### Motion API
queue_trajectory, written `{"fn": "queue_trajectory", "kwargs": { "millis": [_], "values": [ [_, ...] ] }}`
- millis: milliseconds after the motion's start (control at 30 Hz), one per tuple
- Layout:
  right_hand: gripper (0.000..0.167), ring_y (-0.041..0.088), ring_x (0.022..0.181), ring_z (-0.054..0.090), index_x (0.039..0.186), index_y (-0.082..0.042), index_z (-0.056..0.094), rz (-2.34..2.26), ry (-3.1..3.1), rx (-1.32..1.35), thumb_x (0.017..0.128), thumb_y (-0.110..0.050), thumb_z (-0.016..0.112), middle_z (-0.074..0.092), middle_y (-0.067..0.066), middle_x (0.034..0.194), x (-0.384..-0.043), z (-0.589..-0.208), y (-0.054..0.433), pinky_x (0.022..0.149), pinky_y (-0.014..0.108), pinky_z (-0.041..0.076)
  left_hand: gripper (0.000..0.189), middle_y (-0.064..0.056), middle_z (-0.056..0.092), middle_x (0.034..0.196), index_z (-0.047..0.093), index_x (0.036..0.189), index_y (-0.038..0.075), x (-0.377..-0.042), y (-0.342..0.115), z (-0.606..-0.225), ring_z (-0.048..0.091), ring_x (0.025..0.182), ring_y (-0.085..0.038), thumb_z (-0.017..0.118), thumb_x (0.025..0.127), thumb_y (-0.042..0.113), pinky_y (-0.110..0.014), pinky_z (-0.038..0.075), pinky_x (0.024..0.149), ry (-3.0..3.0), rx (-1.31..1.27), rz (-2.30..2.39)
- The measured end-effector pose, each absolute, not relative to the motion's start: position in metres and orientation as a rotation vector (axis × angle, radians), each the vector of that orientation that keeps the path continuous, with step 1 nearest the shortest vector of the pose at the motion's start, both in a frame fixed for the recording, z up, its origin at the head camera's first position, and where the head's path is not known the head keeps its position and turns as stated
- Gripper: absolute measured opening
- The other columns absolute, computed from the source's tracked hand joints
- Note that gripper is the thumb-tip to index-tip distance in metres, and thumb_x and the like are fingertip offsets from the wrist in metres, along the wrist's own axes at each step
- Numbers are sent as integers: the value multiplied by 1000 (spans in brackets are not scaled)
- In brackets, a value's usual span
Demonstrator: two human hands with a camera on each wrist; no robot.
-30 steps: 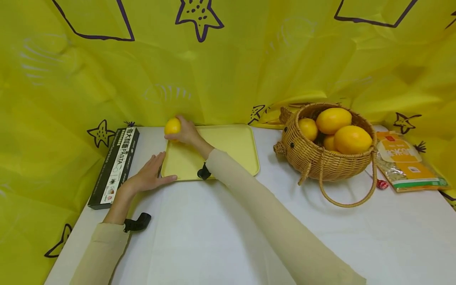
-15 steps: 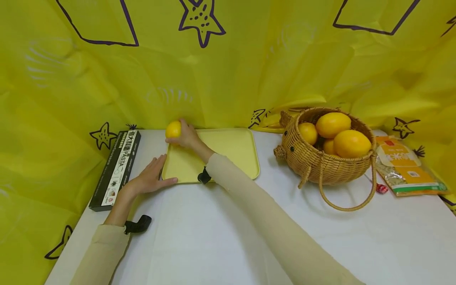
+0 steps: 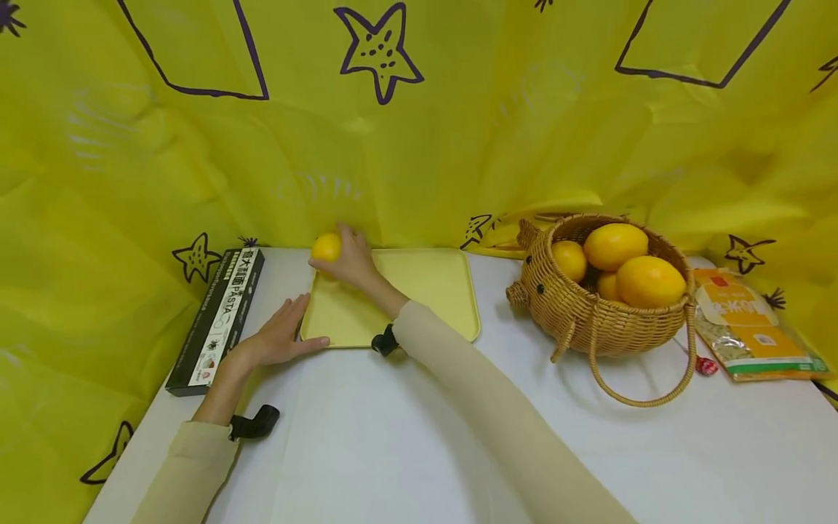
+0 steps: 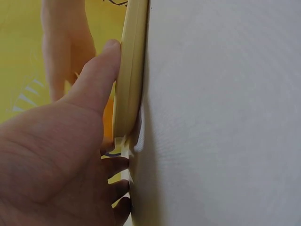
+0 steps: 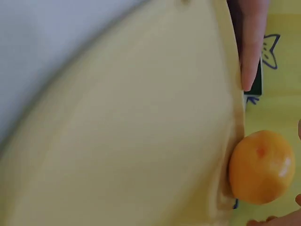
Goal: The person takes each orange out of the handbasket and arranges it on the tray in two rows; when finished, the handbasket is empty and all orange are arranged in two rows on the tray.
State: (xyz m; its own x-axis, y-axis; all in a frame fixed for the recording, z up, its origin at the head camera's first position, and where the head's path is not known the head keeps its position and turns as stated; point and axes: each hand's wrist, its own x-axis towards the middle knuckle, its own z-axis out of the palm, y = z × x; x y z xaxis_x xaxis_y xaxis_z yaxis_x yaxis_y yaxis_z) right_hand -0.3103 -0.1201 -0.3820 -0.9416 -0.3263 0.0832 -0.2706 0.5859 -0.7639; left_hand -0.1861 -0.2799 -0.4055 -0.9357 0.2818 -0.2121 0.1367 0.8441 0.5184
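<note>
A yellow-orange citrus fruit (image 3: 326,247) lies against the low wall at the far left corner of the pale yellow tray (image 3: 419,298). My right hand (image 3: 356,262) arches over it, thumb on the near side. In the right wrist view, gaps show between the fruit (image 5: 262,167) and the visible fingers (image 5: 282,220). My left hand (image 3: 278,338) lies at the tray's near left corner, fingers along the left side. Its straight thumb (image 4: 96,77) touches the front rim of the tray (image 4: 130,70). The palm side of the right hand is hidden in the head view.
A black pasta box (image 3: 214,324) lies left of the left hand. On the right stands a pig-shaped wicker basket (image 3: 615,327) holding several yellow fruits. Beyond it are an orange food packet (image 3: 753,324) and a red lollipop (image 3: 705,365). A yellow curtain (image 3: 419,160) hangs behind the white table.
The head view has tilted up, so everything sits a little lower. Both hands keep nearly the same place at the tray; the fruit stays at the far left corner.
</note>
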Motion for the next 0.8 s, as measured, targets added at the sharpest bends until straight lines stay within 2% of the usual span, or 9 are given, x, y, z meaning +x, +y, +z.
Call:
{"fn": "queue_trajectory", "kwargs": {
  "millis": [167,333,533,633,700,800],
  "values": [
    [82,31,139,35,150,-15,30,-1341,2742,-919,85,-39,73,29,14,154,-278,-356,-87,107,46,45,104,-30,4,160,4,154,-4,-186,-280,-404,0,146,-53,60,90,55,-69,7,116,2752,320,731],
    [73,25,140,37,145,-9,37,-1392,2548,-1320,85,-27,75,37,12,151,-214,-337,-26,113,44,39,105,-31,4,160,4,154,-4,-183,-279,-406,0,146,-53,60,89,56,-70,7,115,2743,315,744],
    [67,22,133,46,142,-9,42,-1398,2454,-1332,85,-18,75,43,7,148,-149,-345,68,110,39,43,107,-29,3,160,3,154,-4,-183,-279,-406,0,147,-51,61,88,56,-67,6,117,2743,301,752],
    [67,18,132,47,142,-10,43,-1390,2521,-1303,83,-13,76,43,7,149,-136,-344,108,108,37,45,107,-29,2,160,2,154,-4,-184,-279,-405,-1,147,-51,62,88,55,-68,6,117,2736,307,772],
    [69,13,132,46,141,-8,44,-1423,2579,-1290,81,-7,77,44,9,147,-133,-338,131,107,32,46,107,-29,2,160,2,154,-4,-184,-279,-405,-1,147,-51,62,88,55,-68,6,116,2734,309,778],
    [70,5,132,45,140,0,44,-1527,2614,-1291,78,6,75,46,9,145,-131,-326,159,107,23,45,107,-30,2,160,2,154,-4,-183,-278,-405,-1,147,-51,62,88,54,-69,6,116,2726,305,791]
  ]
}}
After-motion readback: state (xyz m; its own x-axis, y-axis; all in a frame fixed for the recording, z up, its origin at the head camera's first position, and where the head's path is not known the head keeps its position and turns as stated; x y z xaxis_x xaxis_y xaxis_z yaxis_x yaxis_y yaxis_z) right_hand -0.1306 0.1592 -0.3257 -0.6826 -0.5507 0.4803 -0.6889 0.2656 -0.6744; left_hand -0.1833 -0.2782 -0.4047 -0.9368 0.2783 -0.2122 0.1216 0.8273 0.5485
